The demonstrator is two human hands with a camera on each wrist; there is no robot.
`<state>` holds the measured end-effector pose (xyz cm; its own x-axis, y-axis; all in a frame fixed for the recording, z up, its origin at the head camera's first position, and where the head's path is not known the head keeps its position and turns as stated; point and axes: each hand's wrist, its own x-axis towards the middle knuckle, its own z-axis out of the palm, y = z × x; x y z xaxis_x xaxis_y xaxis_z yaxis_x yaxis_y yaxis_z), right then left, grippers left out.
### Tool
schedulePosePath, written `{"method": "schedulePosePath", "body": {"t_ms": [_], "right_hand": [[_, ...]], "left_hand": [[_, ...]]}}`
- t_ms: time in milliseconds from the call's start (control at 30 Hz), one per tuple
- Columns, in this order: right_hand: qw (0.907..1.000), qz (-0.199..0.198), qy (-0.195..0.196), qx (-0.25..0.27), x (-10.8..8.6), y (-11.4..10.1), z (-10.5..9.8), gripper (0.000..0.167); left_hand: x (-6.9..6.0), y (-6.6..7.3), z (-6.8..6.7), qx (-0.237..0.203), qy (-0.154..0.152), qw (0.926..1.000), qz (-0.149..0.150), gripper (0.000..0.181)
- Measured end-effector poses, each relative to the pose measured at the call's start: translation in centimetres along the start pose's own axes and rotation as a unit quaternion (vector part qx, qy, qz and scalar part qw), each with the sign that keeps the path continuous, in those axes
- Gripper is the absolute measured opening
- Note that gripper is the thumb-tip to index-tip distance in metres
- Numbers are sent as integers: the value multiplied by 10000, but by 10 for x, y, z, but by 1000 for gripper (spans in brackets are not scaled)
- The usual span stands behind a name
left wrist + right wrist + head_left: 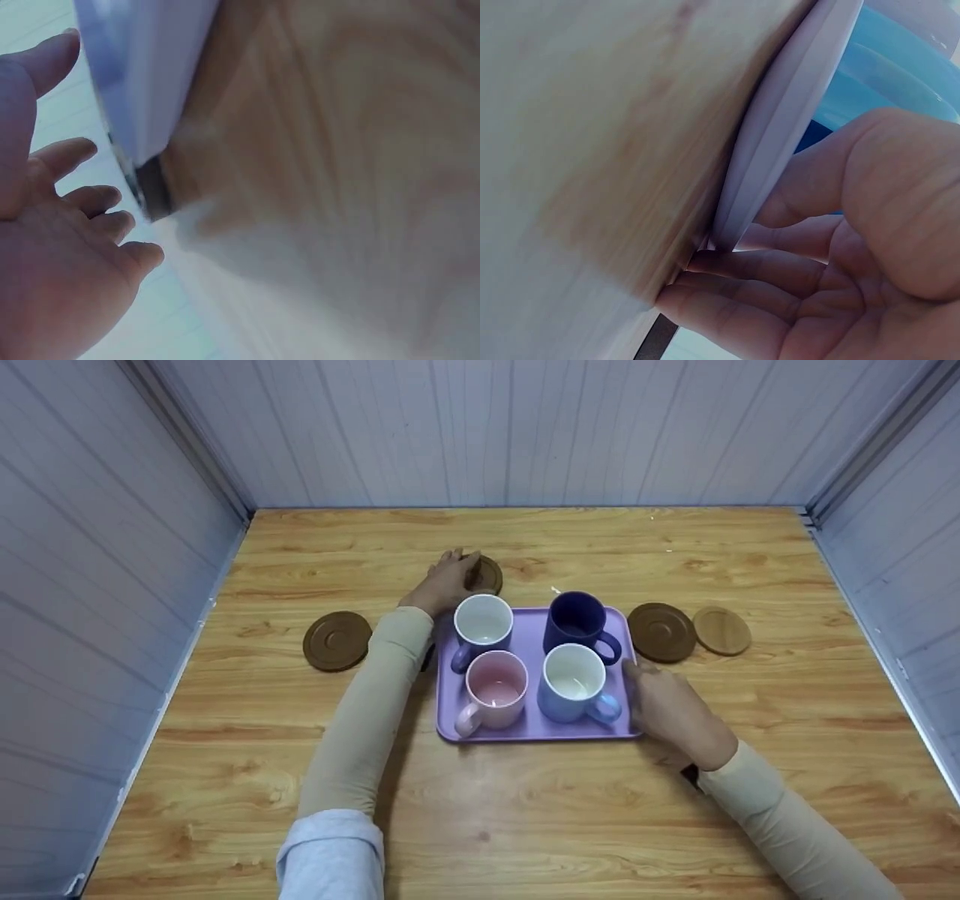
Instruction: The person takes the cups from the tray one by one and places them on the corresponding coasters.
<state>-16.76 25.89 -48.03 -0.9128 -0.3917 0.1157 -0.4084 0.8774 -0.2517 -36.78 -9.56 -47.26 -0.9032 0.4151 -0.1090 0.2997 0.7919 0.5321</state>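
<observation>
A purple tray [534, 729] lies on the table with four mugs: a white-lined purple mug [484, 622], a dark blue mug [576, 619], a pink mug [496, 690] and a light blue mug [571, 682]. At the tray's right edge my right hand [667, 709] pinches the rim, thumb above and fingertips low by the table, as the right wrist view shows. My left hand [448, 581] is beyond the tray's back left corner, beside a brown coaster [487, 576] it partly hides. In the left wrist view its fingers [67, 159] are spread, holding nothing.
One dark brown coaster [337, 641] lies left of the tray. To the right are another dark brown coaster [661, 631] and a lighter wooden one [722, 631]. Pale panel walls [480, 435] enclose the wooden table [225, 780] at the back and sides.
</observation>
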Motion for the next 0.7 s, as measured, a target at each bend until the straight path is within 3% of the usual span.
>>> {"method": "schedulePosePath", "body": {"t_ms": [133,400,700], "right_hand": [[9999,-119,99,-45,1,-1,0,21],[10000,-35,-8,-40,1,-1,-2,28],[10000,-55,-5,-22,-1,-1,-2,27]], "left_hand": [[-11,3,-10,-165,386,9990,-132,81],[-35,11,-33,-327,1135,9924,-349,63],[-73,26,-41,-251,2018,9781,-452,56]]}}
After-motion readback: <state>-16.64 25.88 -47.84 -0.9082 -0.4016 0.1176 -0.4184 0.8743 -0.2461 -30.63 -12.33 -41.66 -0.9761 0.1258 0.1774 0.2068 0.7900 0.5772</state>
